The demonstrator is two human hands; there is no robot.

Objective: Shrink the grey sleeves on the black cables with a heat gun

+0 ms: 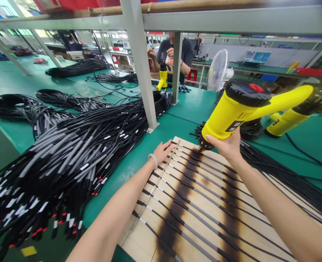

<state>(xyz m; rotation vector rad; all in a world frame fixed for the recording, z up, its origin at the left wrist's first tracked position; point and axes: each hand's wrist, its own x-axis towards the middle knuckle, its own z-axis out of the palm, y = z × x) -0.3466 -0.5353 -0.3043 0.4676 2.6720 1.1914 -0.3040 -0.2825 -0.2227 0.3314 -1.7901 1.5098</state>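
Note:
My right hand (230,145) is wrapped round the body of a yellow heat gun (226,114), its nozzle tilted down close over the far end of a wooden board (128,238). Several black cables (186,200) with grey sleeves and white labels lie side by side across this board. Two dark scorched bands run along it beneath them. My left hand (163,153) lies with fingers stretched out over the cable ends at the board's far left edge, near a thin clear strip. It grips nothing that I can see.
A large bundle of black cables (95,134) covers the green table (125,171) on the left. Grey posts (140,65) rise from it. Another heat gun (287,122) stands at right, near a white fan (218,71). Across the table, a person (186,54) stands behind another yellow tool.

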